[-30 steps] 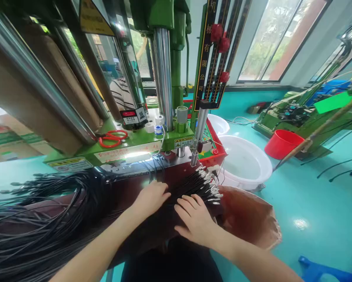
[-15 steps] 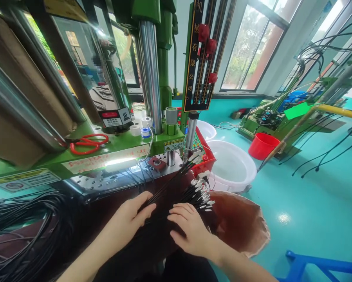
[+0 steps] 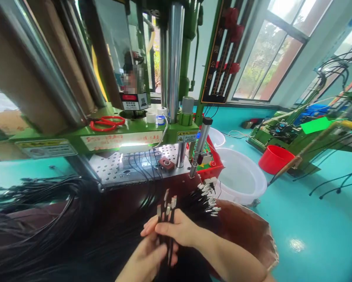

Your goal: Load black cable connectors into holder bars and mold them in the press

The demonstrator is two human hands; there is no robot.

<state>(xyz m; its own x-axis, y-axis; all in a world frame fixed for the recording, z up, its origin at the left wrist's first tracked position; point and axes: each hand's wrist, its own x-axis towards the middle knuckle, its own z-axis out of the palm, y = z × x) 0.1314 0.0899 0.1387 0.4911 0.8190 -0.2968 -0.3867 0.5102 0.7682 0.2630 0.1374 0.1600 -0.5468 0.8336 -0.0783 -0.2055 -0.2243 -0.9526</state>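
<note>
Both hands are together near the front of the machine around a small bunch of black cables (image 3: 169,250) with metal plug ends (image 3: 167,205) pointing up. My right hand (image 3: 183,229) pinches the bunch just below the plugs. Lower down, my left hand (image 3: 152,254) is wrapped around the same cables, slightly blurred. A larger pile of black cables with silver connectors (image 3: 208,199) lies on the brown tabletop to the right of my hands. More cables run from the perforated metal plate (image 3: 111,164) down towards me.
The green press (image 3: 134,129) stands ahead, with red scissors (image 3: 107,123) and tape rolls (image 3: 161,119) on its ledge. A coil of black cables (image 3: 73,192) lies left. To the right are a red control box (image 3: 217,156), a white tub (image 3: 243,172) and a paper-lined container (image 3: 252,231).
My hands have come together. The cable bunch that slanted away from my left hand is now upright, with my right hand closed on it too. The camera view has shifted.
</note>
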